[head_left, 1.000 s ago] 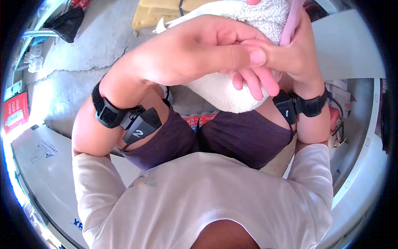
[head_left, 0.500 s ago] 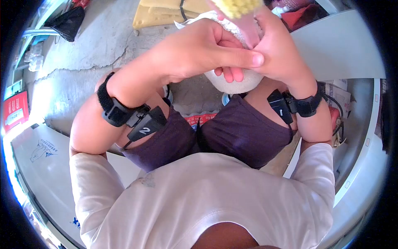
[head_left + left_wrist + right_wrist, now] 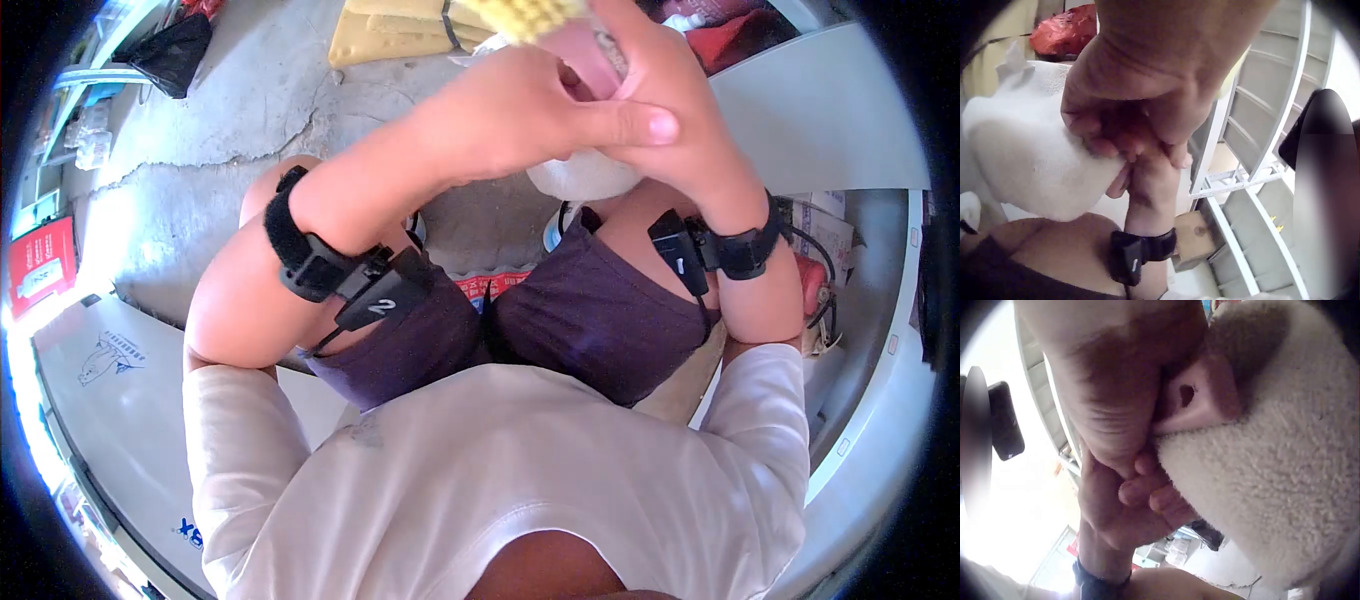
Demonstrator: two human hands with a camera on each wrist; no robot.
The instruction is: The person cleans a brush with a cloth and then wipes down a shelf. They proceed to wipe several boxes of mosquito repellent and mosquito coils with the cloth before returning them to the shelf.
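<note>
As we look from the left, a red printed sheet (image 3: 42, 262) stands near the edge of our head view, with a black bag (image 3: 175, 55) above it and yellow slabs (image 3: 395, 30) lying farther along on the cracked grey floor (image 3: 210, 130). Next comes our left hand (image 3: 510, 115), its fingers curled on the fluffy white fabric (image 3: 585, 177) and its thumb laid across our other hand. We see the fabric below and between the hands, held above the floor. Our right hand (image 3: 675, 110) is closed round a pink-handled brush (image 3: 587, 55), yellow bristles upward in the head view; its handle end touches the fabric. A pale panel (image 3: 825, 110) stands rightmost.
</note>
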